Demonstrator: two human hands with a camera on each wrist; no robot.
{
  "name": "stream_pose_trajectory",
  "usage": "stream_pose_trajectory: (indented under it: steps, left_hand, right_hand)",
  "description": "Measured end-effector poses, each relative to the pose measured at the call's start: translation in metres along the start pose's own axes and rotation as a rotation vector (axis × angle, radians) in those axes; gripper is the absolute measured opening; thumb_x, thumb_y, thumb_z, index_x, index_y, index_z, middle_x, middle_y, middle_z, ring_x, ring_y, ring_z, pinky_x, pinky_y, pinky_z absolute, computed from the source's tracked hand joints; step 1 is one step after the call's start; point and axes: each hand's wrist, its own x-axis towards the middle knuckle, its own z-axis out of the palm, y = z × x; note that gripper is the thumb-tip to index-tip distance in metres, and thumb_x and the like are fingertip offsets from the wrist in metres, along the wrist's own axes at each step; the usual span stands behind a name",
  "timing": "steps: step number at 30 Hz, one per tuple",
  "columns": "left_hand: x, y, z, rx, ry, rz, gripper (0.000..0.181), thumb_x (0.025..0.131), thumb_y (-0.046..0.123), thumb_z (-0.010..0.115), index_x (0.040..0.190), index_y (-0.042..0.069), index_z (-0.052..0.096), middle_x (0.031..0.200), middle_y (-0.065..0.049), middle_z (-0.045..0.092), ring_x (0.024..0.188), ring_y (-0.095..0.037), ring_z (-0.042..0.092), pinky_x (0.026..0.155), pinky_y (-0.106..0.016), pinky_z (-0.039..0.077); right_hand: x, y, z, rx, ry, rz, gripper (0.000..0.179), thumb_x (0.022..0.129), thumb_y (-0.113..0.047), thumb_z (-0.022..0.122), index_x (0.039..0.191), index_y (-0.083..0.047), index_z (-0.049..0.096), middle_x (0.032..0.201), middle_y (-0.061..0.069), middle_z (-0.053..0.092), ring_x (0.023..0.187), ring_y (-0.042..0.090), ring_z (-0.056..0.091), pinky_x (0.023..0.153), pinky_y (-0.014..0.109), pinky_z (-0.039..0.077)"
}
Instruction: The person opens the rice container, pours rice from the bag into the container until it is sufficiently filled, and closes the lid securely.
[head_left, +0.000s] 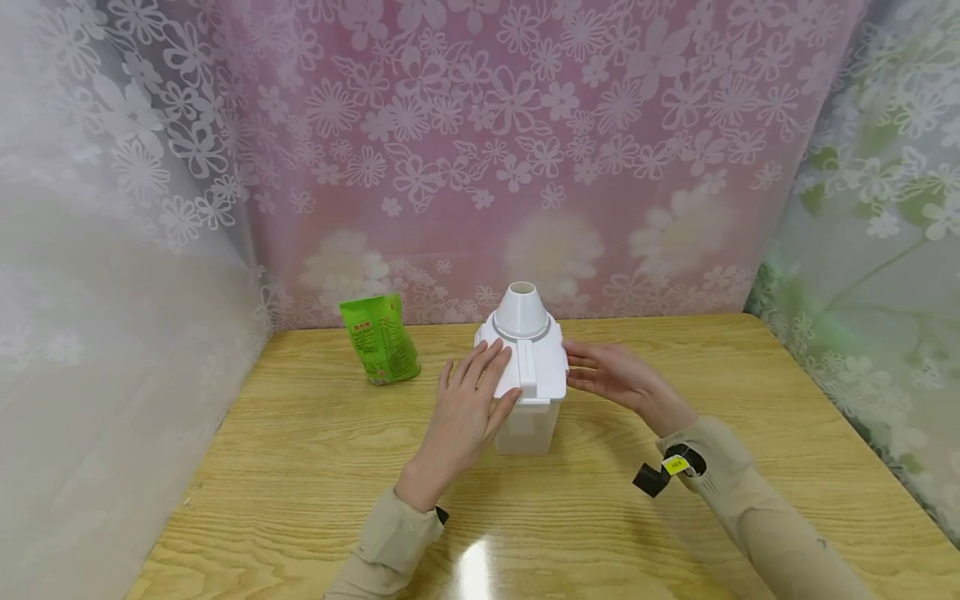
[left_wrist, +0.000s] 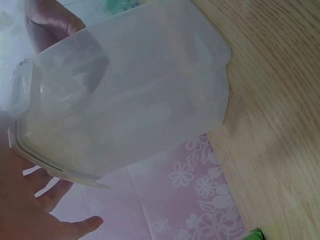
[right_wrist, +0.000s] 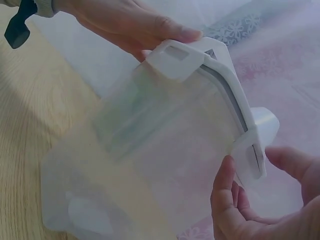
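Note:
A translucent plastic storage container (left_wrist: pixel 145 85) stands upright on the table, with a white lid (head_left: pixel 551 375) on top. A white cone-shaped piece (head_left: pixel 521 312) rises from the lid's far end. My left hand (head_left: pixel 465 417) rests on the left side of the lid, its fingers stretched out over the top. At the right side is my right hand (head_left: pixel 618 379); in the right wrist view its thumb and fingers pinch the lid's side latch (right_wrist: pixel 248 160). Another white latch (right_wrist: pixel 175 62) sits beside my left hand in that view. The container's inside looks hazy through its walls.
A green printed pouch (head_left: pixel 381 340) stands on the wooden table (head_left: pixel 300 467) left of the container. A pink floral curtain (head_left: pixel 465 167) hangs behind the table's back edge, with pale floral curtains (head_left: pixel 885 250) on both sides.

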Motion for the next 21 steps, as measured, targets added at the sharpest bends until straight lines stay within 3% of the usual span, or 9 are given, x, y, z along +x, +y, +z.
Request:
stream_pose_trajectory:
  steps: [4, 7, 13, 21]
  left_hand:
    - [0.0, -0.001, 0.0, 0.004, 0.005, 0.001, 0.07, 0.108, 0.057, 0.017, 0.151, 0.011, 0.047, 0.156, -0.007, 0.045, 0.146, -0.027, 0.038, 0.111, -0.067, 0.032]
    - [0.0, -0.001, 0.0, 0.013, 0.004, 0.004, 0.07, 0.107, 0.058, 0.017, 0.151, 0.012, 0.047, 0.156, -0.007, 0.046, 0.146, -0.027, 0.038, 0.112, -0.066, 0.032]
    - [0.001, 0.0, 0.002, 0.014, 0.009, 0.008, 0.071, 0.107, 0.058, 0.016, 0.15, 0.011, 0.048, 0.155, -0.007, 0.046, 0.145, -0.028, 0.039, 0.111, -0.066, 0.033]
    - [0.001, -0.002, 0.002, 0.021, 0.017, 0.006, 0.072, 0.107, 0.058, 0.016, 0.15, 0.01, 0.047, 0.155, -0.008, 0.046, 0.145, -0.028, 0.039, 0.111, -0.066, 0.033]
  right_hand:
    - [0.004, -0.001, 0.003, -0.007, 0.028, 0.038, 0.035, 0.104, -0.021, 0.058, 0.128, 0.003, 0.048, 0.107, 0.005, 0.064, 0.094, 0.014, 0.067, 0.084, 0.026, 0.058]
    - [0.005, -0.001, 0.005, -0.012, 0.025, 0.05, 0.036, 0.104, -0.019, 0.057, 0.129, 0.005, 0.045, 0.105, 0.004, 0.065, 0.095, 0.015, 0.067, 0.084, 0.027, 0.058]
    - [0.008, 0.0, 0.002, 0.003, -0.023, 0.051, 0.016, 0.105, -0.014, 0.051, 0.112, -0.002, 0.058, 0.1, 0.003, 0.069, 0.092, 0.014, 0.068, 0.082, 0.026, 0.058]
    - [0.015, 0.0, 0.004, 0.007, -0.096, 0.04, 0.022, 0.106, -0.014, 0.046, 0.097, -0.01, 0.066, 0.096, 0.002, 0.069, 0.088, 0.014, 0.067, 0.079, 0.026, 0.057]
